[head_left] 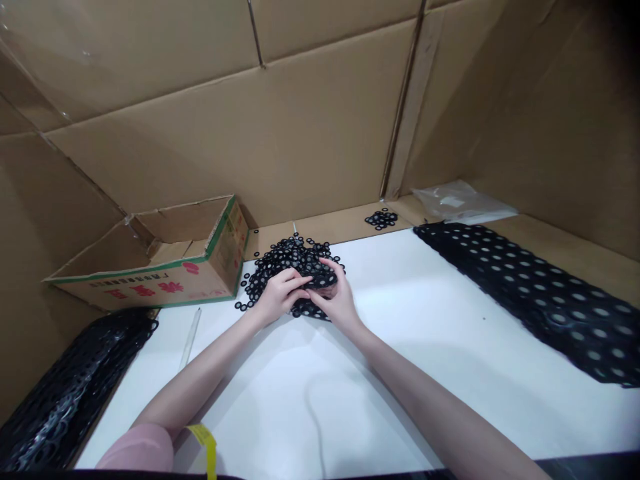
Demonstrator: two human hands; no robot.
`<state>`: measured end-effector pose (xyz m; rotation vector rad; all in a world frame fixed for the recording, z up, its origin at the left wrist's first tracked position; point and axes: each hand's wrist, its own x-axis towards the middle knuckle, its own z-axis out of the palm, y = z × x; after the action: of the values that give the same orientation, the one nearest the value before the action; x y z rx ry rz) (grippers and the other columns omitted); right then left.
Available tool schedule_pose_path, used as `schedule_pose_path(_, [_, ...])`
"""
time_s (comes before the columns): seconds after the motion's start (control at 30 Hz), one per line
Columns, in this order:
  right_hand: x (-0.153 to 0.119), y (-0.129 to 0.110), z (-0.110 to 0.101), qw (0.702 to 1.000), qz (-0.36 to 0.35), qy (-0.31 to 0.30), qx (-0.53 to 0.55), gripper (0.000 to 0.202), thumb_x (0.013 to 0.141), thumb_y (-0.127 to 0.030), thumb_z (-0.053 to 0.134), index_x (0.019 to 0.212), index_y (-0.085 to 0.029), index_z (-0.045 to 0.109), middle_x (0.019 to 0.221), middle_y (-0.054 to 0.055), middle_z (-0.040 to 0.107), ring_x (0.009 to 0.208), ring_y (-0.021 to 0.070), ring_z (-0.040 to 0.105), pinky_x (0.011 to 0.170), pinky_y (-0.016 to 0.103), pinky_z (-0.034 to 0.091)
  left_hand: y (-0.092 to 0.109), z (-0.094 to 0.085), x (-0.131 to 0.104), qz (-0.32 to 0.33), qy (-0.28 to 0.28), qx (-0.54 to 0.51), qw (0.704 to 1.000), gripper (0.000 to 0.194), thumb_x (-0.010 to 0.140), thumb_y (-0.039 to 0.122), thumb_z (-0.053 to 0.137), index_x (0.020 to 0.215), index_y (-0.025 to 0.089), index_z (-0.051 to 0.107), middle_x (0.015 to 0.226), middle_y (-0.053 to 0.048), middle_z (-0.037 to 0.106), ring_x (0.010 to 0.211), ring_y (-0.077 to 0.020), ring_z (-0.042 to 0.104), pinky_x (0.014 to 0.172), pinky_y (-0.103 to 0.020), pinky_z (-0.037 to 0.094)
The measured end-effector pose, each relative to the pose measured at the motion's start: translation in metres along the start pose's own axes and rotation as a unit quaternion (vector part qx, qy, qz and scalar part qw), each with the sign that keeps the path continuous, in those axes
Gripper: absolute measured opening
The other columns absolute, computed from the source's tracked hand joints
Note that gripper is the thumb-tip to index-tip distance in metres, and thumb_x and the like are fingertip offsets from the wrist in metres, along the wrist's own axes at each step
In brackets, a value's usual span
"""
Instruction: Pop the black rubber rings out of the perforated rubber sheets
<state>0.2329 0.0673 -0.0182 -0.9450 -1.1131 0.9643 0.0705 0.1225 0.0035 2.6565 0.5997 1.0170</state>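
Observation:
A small black sheet with round holes (324,279) is held up between my two hands over the pile. My left hand (281,293) pinches its near left edge between thumb and fingers. On the other side my right hand (341,300) grips it, thumb below and fingers curled around the right edge. Behind and beneath them lies a heap of small black rings (280,257), with several loose ones scattered around its left side. My hands hide part of the heap and the front of the sheet.
A cardboard box (165,287) stands open at the left. Stacked black sheets (75,387) lie at the near left, beside a thin white strip (190,338). A long perforated black sheet (535,287) covers the right. Farther back are a small ring pile (381,219) and a clear plastic bag (463,201).

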Motion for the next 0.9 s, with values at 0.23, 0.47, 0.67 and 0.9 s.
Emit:
schedule_pose_path(0.23, [0.0,-0.002,0.0,1.0,0.006,-0.006,-0.007,0.063,0.069,-0.028,0.071,0.126,-0.024,0.043,0.129,0.01,0.054,0.085,0.0185,0.068,0.078,0.034,0.06,0.011,-0.005,0.005,-0.1,-0.004,-0.063,0.993,0.031,0.089,0.031,0.059,0.117,0.019,0.065,0.079,-0.004,0.06,0.073,-0.0155,0.057,0.067,-0.026,0.046])
schedule_pose_path(0.47, [0.0,0.001,-0.001,1.0,-0.009,-0.005,0.018,0.059,0.07,-0.025,0.071,0.124,-0.024,0.046,0.136,0.009,0.048,0.101,0.0207,0.064,0.084,0.034,0.058,0.009,-0.007,0.007,-0.126,0.031,-0.098,0.987,0.028,0.083,0.013,0.062,0.109,0.019,0.068,0.081,-0.002,0.06,0.074,-0.013,0.058,0.07,-0.024,0.047])
schedule_pose_path(0.67, [-0.002,0.0,0.0,1.0,-0.001,-0.018,-0.008,0.062,0.07,-0.028,0.072,0.126,-0.026,0.044,0.135,0.009,0.049,0.078,0.015,0.068,0.08,0.034,0.059,0.005,-0.003,0.003,-0.148,0.053,-0.101,0.982,0.02,0.081,0.013,0.065,0.099,0.018,0.071,0.081,-0.002,0.062,0.073,-0.0139,0.059,0.069,-0.025,0.047])
schedule_pose_path(0.9, [-0.002,-0.002,0.0,1.0,0.003,0.003,-0.023,0.061,0.069,-0.028,0.071,0.124,-0.024,0.044,0.126,0.009,0.055,0.077,0.0166,0.068,0.077,0.035,0.058,0.008,-0.002,0.004,-0.103,0.048,-0.09,0.989,0.018,0.083,0.027,0.066,0.096,0.016,0.072,0.081,-0.006,0.063,0.073,-0.0146,0.059,0.066,-0.026,0.048])
